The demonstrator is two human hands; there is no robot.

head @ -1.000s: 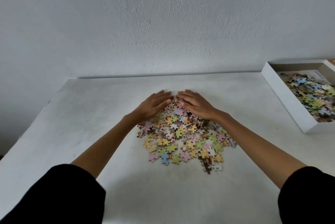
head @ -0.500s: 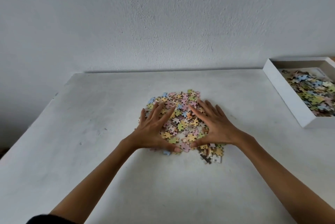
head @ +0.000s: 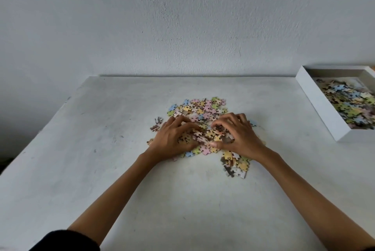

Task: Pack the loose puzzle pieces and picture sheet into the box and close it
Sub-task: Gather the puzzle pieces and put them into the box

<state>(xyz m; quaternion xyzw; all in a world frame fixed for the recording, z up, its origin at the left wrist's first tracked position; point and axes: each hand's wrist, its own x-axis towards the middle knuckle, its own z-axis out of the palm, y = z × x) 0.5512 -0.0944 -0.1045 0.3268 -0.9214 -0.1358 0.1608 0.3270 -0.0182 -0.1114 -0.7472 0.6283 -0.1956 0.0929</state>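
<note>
Left hand [head: 172,139] and right hand [head: 241,137] sit side by side on the puzzle pieces [head: 203,108] mid-surface [head: 101,149], fingers curled, gripping a clump between them. Loose strays lie past the fingertips and beside the right wrist. Box [head: 316,104] sits open at far right, part-filled, well apart from the heap.

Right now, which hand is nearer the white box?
Right. The right hand curls over the puzzle pieces on the pile's right side, bare table between it and the white box. The left hand curls over the pile's left side, farther off.
</note>
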